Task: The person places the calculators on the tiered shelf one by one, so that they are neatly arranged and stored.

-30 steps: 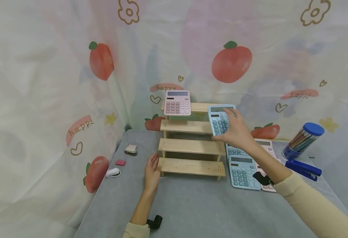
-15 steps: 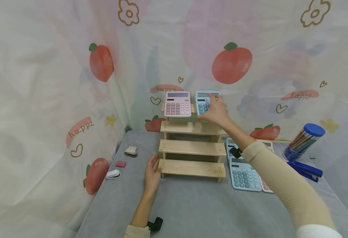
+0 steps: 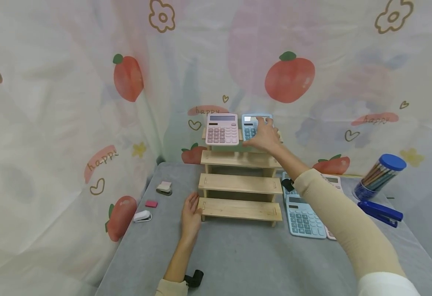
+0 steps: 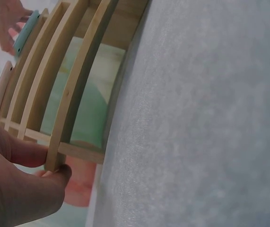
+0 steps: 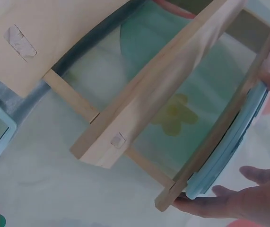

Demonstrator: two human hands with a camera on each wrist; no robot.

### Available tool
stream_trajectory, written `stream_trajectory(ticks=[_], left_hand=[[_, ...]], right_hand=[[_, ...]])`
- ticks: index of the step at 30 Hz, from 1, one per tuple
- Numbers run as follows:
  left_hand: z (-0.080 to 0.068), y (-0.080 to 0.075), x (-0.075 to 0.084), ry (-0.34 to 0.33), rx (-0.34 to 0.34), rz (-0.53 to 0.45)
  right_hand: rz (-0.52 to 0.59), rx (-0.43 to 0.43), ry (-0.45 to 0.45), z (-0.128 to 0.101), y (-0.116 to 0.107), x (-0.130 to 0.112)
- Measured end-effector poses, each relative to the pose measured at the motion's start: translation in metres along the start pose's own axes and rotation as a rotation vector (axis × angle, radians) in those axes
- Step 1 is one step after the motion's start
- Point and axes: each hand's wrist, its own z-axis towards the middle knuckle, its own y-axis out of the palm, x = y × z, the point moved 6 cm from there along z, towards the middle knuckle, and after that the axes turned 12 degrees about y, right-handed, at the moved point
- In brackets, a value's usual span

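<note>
My right hand (image 3: 266, 135) grips a light blue calculator (image 3: 249, 131) across its width, thumb at one edge and fingers at the other. In the right wrist view this blue calculator (image 5: 225, 144) lies against the top board of a wooden stepped display rack (image 3: 240, 183). A pink calculator (image 3: 222, 135) leans on the same top step, to the left. My left hand (image 3: 191, 218) is at the rack's lower left corner. In the left wrist view its thumb and finger pinch the end of the lowest board (image 4: 73, 90). The three lower steps bear nothing.
More blue calculators (image 3: 306, 220) and pink ones (image 3: 334, 179) lie right of the rack. Beyond them are a navy stapler (image 3: 380, 213) and a blue-lidded pencil jar (image 3: 380, 174). Small staplers (image 3: 142, 216) and a pink block (image 3: 151, 204) lie left. A printed curtain hangs behind.
My right hand has carried the blue calculator up and left from in front of the rack to its top step, beside the pink calculator. My left hand has stayed at the lowest board.
</note>
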Motion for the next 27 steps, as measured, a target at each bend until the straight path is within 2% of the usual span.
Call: stream_trajectory(ticks=[4,8,14,20,27], left_hand=[[0.000,0.000,0.002,0.012,-0.005,-0.006],[-0.001,0.000,0.004,0.020,-0.005,-0.021],[-0.001,0.002,0.006,0.027,-0.006,-0.016],[-0.001,0.003,0.006,0.023,0.001,-0.018],[-0.001,0.002,0.004,0.011,-0.004,-0.010]], right_hand=[[-0.024,-0.020,0.004,-0.002,-0.003,0.001],[0.006,-0.031,-0.019,-0.007,-0.009,0.002],[0.057,0.015,-0.090,-0.025,-0.028,0.013],[0.059,0.007,-0.114,-0.059,-0.046,0.048],[0.004,-0.037,-0.096,-0.103,-0.056,0.104]])
